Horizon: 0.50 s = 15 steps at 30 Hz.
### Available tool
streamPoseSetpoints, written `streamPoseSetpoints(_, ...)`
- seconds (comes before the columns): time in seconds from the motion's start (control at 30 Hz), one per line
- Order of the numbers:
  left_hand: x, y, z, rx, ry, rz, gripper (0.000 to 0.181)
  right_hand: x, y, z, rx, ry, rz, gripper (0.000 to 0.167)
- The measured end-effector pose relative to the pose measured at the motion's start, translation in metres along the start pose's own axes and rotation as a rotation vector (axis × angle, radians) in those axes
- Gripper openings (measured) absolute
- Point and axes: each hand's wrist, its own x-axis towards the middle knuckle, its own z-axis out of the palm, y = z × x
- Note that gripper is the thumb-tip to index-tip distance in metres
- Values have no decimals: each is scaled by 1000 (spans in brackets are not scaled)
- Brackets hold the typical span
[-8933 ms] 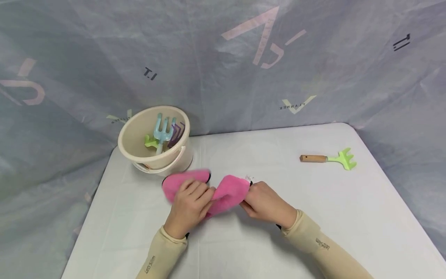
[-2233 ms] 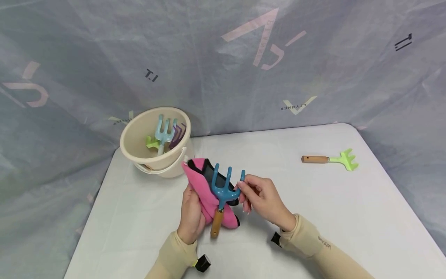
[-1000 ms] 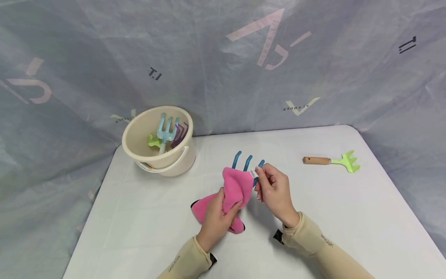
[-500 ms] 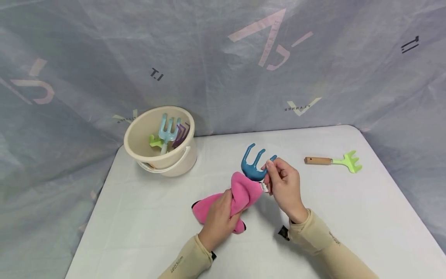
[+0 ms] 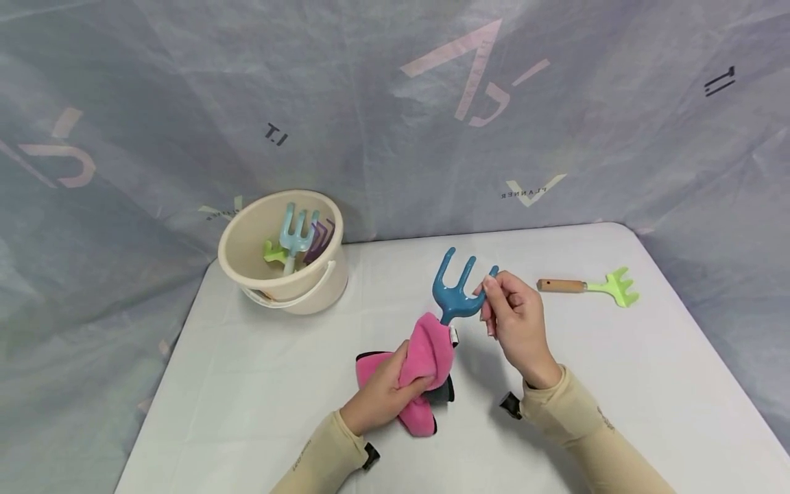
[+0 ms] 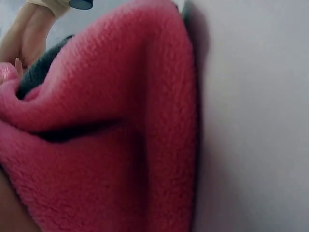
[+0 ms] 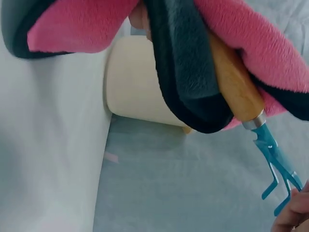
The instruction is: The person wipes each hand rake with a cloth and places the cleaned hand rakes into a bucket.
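A small hand fork with blue tines [image 5: 455, 299] is held up over the table by both hands. My left hand [image 5: 384, 396] grips a pink cloth [image 5: 428, 350] with a grey back and black edging, folded around the fork's handle. In the right wrist view the wooden handle [image 7: 236, 82] lies between folds of the cloth. My right hand [image 5: 516, 322] pinches the rightmost blue tine between thumb and fingers. Pink pile fills most of the left wrist view, where the cloth [image 6: 106, 145] hides the fork's handle.
A cream bucket [image 5: 280, 283] stands at the table's back left. Inside it are a light blue fork [image 5: 296, 240], a purple rake [image 5: 319, 241] and a green tool [image 5: 274, 254]. A green rake with a wooden handle [image 5: 561, 285] lies at right on the white table [image 5: 259, 384].
Earlier both hands held only the cloth in view. Since then the blue fork has appeared; the cloth has slid from its tines down onto the handle, and the right hand has shifted right.
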Motion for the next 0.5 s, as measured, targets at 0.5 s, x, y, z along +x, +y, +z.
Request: streamPoseSetpoints(0.5,-2,-9,-9,-262,63,295,47,-3,-5,-2,251,-21,43,33)
